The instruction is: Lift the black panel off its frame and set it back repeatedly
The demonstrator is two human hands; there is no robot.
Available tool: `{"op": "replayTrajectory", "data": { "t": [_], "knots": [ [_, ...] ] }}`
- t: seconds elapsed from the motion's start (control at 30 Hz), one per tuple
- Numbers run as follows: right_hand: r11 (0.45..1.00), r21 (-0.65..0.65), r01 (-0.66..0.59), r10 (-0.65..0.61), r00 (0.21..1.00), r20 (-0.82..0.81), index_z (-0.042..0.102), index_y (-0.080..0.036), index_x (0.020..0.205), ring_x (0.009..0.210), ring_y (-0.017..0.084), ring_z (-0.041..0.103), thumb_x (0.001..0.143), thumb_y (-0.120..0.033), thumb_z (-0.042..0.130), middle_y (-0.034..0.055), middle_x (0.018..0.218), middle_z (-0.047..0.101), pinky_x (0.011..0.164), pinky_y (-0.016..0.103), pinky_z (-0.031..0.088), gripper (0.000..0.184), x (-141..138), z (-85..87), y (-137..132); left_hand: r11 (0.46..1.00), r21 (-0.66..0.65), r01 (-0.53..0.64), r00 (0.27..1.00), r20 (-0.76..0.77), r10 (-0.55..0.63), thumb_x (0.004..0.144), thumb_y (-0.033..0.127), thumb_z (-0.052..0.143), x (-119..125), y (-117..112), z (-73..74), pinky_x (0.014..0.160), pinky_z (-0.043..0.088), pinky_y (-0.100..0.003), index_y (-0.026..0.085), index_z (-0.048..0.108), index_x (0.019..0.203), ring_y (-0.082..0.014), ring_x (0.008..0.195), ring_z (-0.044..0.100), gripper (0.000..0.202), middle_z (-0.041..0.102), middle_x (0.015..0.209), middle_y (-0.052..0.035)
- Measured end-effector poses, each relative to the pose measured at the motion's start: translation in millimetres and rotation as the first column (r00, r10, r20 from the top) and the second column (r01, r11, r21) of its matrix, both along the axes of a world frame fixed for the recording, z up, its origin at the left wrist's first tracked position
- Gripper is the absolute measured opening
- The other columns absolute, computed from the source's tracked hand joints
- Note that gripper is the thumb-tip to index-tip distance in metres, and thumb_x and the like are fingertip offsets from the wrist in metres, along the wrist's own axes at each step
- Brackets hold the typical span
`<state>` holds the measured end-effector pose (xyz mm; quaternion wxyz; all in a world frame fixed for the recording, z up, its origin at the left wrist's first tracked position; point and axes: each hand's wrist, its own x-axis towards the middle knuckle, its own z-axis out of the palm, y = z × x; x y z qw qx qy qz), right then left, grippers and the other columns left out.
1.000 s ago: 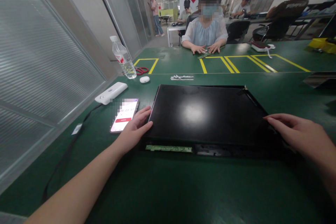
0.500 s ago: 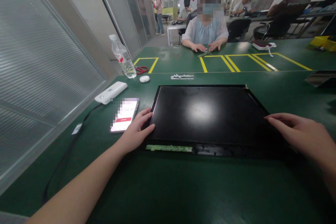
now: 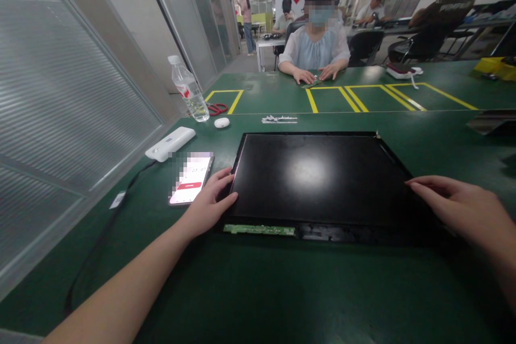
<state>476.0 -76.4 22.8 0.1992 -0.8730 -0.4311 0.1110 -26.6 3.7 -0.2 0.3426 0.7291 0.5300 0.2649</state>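
Observation:
A dark display panel [image 3: 322,185] in a black frame lies flat on the green table before me, glare at its centre. Along its near edge runs a narrow green circuit board [image 3: 259,230]. My left hand [image 3: 212,199] holds the panel's left edge, thumb on the near part of that side and fingers farther up it. At the right edge, my right hand [image 3: 453,199] is closed in a pinch, thumb and forefinger meeting on the frame. The other right fingers are partly hidden behind these two.
Left of the panel lie a lit phone [image 3: 193,177], a white power bank [image 3: 171,143] with a dark cable, a white earbud case [image 3: 221,123], red-handled scissors [image 3: 217,109] and a water bottle [image 3: 189,88]. White scraps [image 3: 279,119] lie beyond the panel. A co-worker [image 3: 316,45] sits opposite.
Both my hands stay on the panel's sides, and the panel keeps its place on the table. The co-worker's head and hands have shifted slightly.

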Motion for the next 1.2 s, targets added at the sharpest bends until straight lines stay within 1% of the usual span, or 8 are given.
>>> {"op": "replayTrajectory", "data": {
  "t": [0.1,0.2,0.43,0.53,0.7,0.9,1.03,1.2],
  "knots": [
    [0.999,-0.032,0.017,-0.018,1.000,-0.007,0.080,-0.032,0.086,0.069,0.033,0.066,0.053,-0.075,0.054,0.0060,0.072,0.073,0.068,0.044,0.047,0.060,-3.0,2.4,1.4,1.000,0.006,0.008,1.000,-0.006,-0.008,0.091,0.053,0.066,-0.6,0.9,-1.9,0.130,0.032,-0.059,0.019,0.069,0.141,-0.0409,0.160,0.037,0.061,0.043,0.170,-0.0187],
    [1.000,0.001,-0.008,0.008,1.000,0.029,0.079,-0.032,0.083,0.073,0.032,0.066,0.054,-0.073,0.055,0.0060,0.077,0.075,0.069,0.043,0.047,0.055,-3.5,2.4,1.7,1.000,0.021,0.017,1.000,-0.026,-0.016,0.091,0.052,0.065,-1.7,1.6,-3.6,0.130,0.030,-0.060,0.020,0.069,0.141,-0.0402,0.160,0.038,0.059,0.043,0.170,-0.0187],
    [0.998,0.043,-0.055,0.052,0.995,0.080,0.080,-0.033,0.081,0.064,0.030,0.064,0.059,-0.073,0.056,0.0044,0.069,0.073,0.062,0.040,0.044,0.052,5.3,-5.6,0.5,0.999,0.037,0.009,0.998,-0.058,-0.007,0.092,0.053,0.065,-1.2,1.1,-2.5,0.131,0.030,-0.060,0.023,0.070,0.140,-0.0400,0.159,0.039,0.057,0.047,0.169,-0.0157],
    [0.996,0.066,-0.063,0.057,0.994,0.092,0.080,-0.034,0.078,0.060,0.030,0.064,0.058,-0.073,0.056,0.0038,0.065,0.073,0.060,0.041,0.044,0.050,6.3,-7.3,0.9,0.999,0.035,-0.001,0.998,-0.068,0.003,0.091,0.052,0.065,1.3,0.0,0.0,0.131,0.029,-0.061,0.022,0.070,0.139,-0.0415,0.159,0.039,0.057,0.047,0.169,-0.0167],
    [0.999,0.030,-0.019,0.018,0.999,0.041,0.081,-0.033,0.080,0.064,0.032,0.067,0.053,-0.072,0.057,0.0042,0.068,0.074,0.063,0.042,0.046,0.053,4.1,-2.8,0.7,1.000,0.029,-0.004,0.996,-0.086,0.006,0.091,0.050,0.064,4.9,-1.0,3.1,0.131,0.028,-0.063,0.018,0.069,0.139,-0.0432,0.159,0.039,0.058,0.045,0.169,-0.0195],
    [0.997,-0.058,0.045,-0.045,0.999,-0.009,0.081,-0.033,0.090,0.067,0.032,0.066,0.054,-0.075,0.054,0.0041,0.070,0.073,0.063,0.043,0.046,0.062,2.3,1.7,0.0,1.000,-0.007,-0.001,1.000,0.010,0.001,0.089,0.051,0.070,0.9,1.0,0.4,0.130,0.032,-0.061,0.023,0.073,0.134,-0.0424,0.159,0.039,0.054,0.047,0.169,-0.0156],
    [0.999,-0.039,0.038,-0.039,0.999,-0.017,0.080,-0.031,0.088,0.067,0.032,0.067,0.054,-0.071,0.055,0.0049,0.069,0.072,0.064,0.043,0.046,0.058,-1.6,3.8,0.7,0.999,-0.052,0.007,0.999,0.052,-0.004,0.088,0.052,0.072,-2.8,2.6,-1.8,0.128,0.035,-0.060,0.022,0.073,0.137,-0.0415,0.159,0.039,0.058,0.044,0.171,-0.0156],
    [0.997,-0.048,0.062,-0.062,0.998,-0.010,0.078,-0.032,0.084,0.069,0.032,0.066,0.051,-0.069,0.055,0.0050,0.070,0.072,0.065,0.043,0.046,0.055,-6.9,9.1,0.6,1.000,-0.012,0.016,1.000,0.000,-0.016,0.086,0.051,0.071,-1.0,1.8,-1.5,0.130,0.032,-0.061,0.018,0.070,0.140,-0.0411,0.160,0.037,0.063,0.044,0.170,-0.0188]
  ]
}}
